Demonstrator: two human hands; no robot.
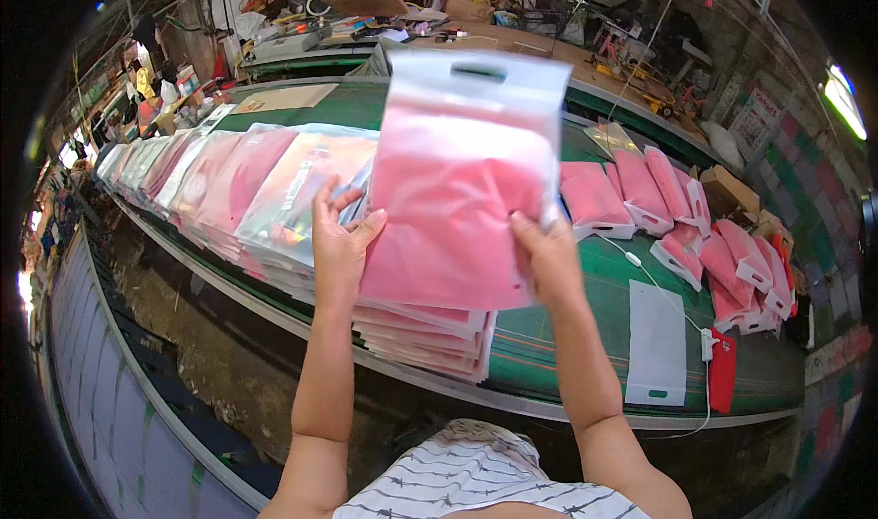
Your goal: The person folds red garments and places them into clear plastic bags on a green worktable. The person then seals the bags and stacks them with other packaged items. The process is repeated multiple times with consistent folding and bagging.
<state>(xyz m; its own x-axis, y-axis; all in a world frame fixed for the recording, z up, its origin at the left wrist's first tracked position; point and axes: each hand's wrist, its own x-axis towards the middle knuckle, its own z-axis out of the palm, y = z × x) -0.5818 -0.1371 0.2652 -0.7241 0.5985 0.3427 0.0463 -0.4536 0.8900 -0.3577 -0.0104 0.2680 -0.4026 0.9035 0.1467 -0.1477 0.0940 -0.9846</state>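
A frosted plastic bag (457,208) with a cut-out handle at its top and folded pink cloth inside stands tilted up in front of me. At its right edge my right hand (551,258) is closed, thumb on the front and the other fingers hidden behind. My left hand (338,245) is at the left edge, its thumb touching the bag and its visible fingers spread apart beside it. Below the raised bag lies a stack of similar pink bags (430,336). Left of it, next to my left hand, is a stack topped by a clear, shiny bag (306,185).
A row of packed bags (174,167) runs left along the green table (530,336). Pink bags (732,263) are heaped at the right, near a flat white bag (656,345), a red pouch (722,373) and a white cable (663,290). Behind is a cluttered workbench (494,39).
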